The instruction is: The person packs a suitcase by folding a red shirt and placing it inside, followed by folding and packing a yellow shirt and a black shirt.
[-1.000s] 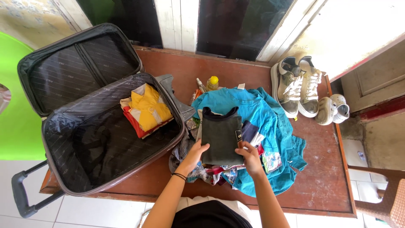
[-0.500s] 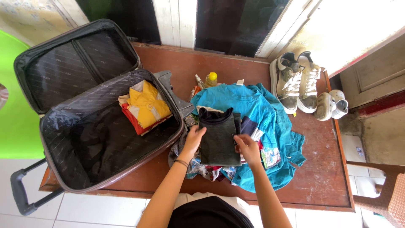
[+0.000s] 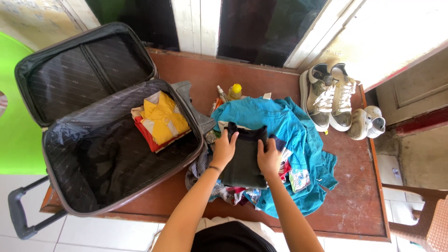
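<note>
A folded dark grey garment (image 3: 244,161) lies on top of a heap of clothes, over a large teal garment (image 3: 289,126). My left hand (image 3: 225,148) rests on the dark garment's left side, fingers spread flat. My right hand (image 3: 269,157) presses flat on its right side. Both hands lie on the cloth without closing around it. To the left an open black suitcase (image 3: 74,154) holds a folded stack with a yellow shirt (image 3: 163,117) on top.
All this sits on a brown wooden table (image 3: 359,205). A pair of grey laced sneakers (image 3: 329,95) and small pale clogs (image 3: 366,121) stand at the right. A yellow-capped bottle (image 3: 234,91) and small tubes lie behind the heap. A chair corner (image 3: 431,219) is at lower right.
Both hands have moved up from the dark garment's lower edges onto its upper half, and the garment looks narrower, folded in from its sides.
</note>
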